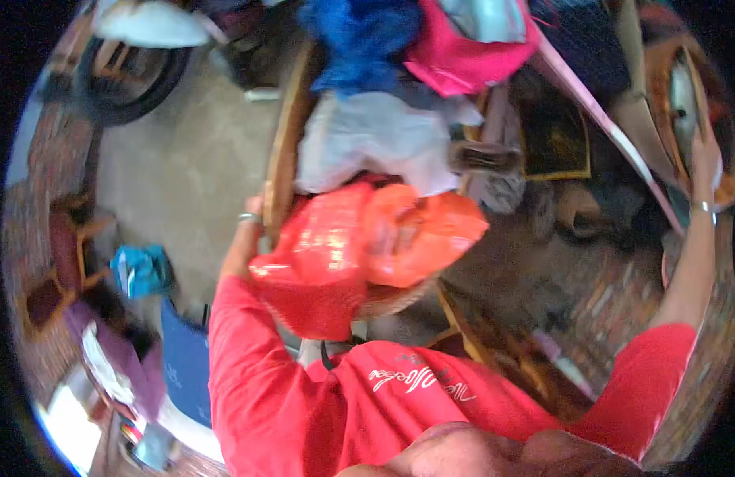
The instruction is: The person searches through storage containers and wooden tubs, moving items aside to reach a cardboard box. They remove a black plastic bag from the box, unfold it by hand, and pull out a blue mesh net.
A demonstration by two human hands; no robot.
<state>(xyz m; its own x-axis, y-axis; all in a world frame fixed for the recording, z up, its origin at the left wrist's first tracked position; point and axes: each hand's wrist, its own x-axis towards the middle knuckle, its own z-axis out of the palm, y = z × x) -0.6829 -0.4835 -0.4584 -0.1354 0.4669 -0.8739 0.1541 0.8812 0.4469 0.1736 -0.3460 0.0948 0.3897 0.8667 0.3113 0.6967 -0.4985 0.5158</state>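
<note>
At the left, my left hand (255,208), a metal band on its wrist, is closed at the near end of a long wooden board (286,135). Just right of it lie a shiny red bag (324,238) and an orange plastic bag (423,234), close to my body. My right hand (705,163) reaches far out to the right, also with a band on the wrist. It is against the edge of a brown wooden piece (661,103) with a pale oval surface inside. Blur hides how its fingers lie.
White cloth (375,139), a blue bundle (359,44) and a pink bag (475,52) lie beyond the red bag. A pink pole (582,91) slants across the right. A tyre (129,111) and a teal bag (139,270) are on the left, near wooden chairs (65,262).
</note>
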